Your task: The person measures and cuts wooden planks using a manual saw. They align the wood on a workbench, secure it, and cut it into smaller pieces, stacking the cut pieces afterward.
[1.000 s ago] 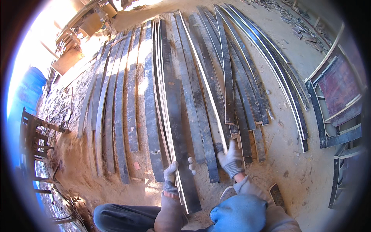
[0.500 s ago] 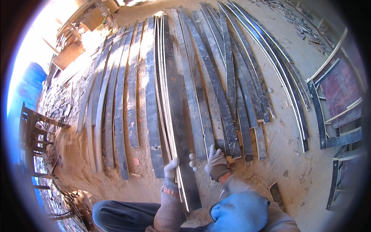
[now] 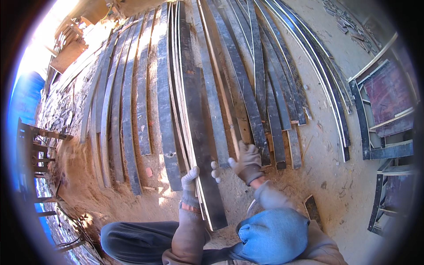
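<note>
My left hand (image 3: 190, 181), in a pale glove, is closed around a stack of long plywood strips (image 3: 206, 181). Its thumb lies on the left side and its fingertips show past the right side; pale edges line the dark top face. To the right, my gloved right hand (image 3: 248, 163) grips the near end of another plywood strip (image 3: 231, 121). That strip stands tilted, with its narrow brownish edge upward. Part of its end is hidden under the glove. A flat dark strip (image 3: 215, 106) lies between the stack and the tilted one.
More dark strips (image 3: 128, 141) are laid out on the left, and several overlap (image 3: 251, 106) on the right. Wooden frames (image 3: 391, 152) stand at the far right. A dark offcut (image 3: 312, 208) rests near my right knee (image 3: 274, 236). Scraps litter the dirt ground at left.
My right hand has moved up and closed on a strip, which has turned from flat onto its edge. My left hand keeps its grip on the stack. The view has shifted slightly.
</note>
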Available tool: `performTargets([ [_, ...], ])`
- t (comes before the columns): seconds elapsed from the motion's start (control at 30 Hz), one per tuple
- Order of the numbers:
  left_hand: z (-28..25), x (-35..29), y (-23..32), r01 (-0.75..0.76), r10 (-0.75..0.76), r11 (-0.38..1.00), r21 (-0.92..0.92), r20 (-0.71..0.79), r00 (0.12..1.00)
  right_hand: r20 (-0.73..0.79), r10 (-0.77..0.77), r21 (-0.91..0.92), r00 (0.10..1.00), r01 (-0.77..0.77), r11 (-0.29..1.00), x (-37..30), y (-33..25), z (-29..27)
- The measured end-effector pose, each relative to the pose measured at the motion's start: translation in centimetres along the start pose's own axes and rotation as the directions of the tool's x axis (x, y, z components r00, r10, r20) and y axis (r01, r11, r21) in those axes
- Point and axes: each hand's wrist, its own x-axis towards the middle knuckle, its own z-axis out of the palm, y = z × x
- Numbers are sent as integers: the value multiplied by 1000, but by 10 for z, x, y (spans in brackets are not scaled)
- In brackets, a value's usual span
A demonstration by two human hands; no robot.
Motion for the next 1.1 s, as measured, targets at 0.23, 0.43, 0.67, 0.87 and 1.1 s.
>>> performTargets([
  [0.23,-2,-2,1,-1,3,999,35,-53,999,357,-82,-385,930,227,895,26,-67,56],
  [0.43,1,-6,4,9,-9,1000,-6,-58,998,282,-51,92,958,26,995,42,-58,42],
  [0.67,-2,0,0,-5,7,999,41,-36,999,461,143,192,876,-256,947,38,-24,-18],
  [0.87,-9,1,0,-24,24,999,40,-12,1000,244,133,-54,961,-123,991,15,18,-30],
  [1.1,-9,8,-5,-28,23,996,84,56,998,259,332,-162,907,-298,941,33,5,-16],
])
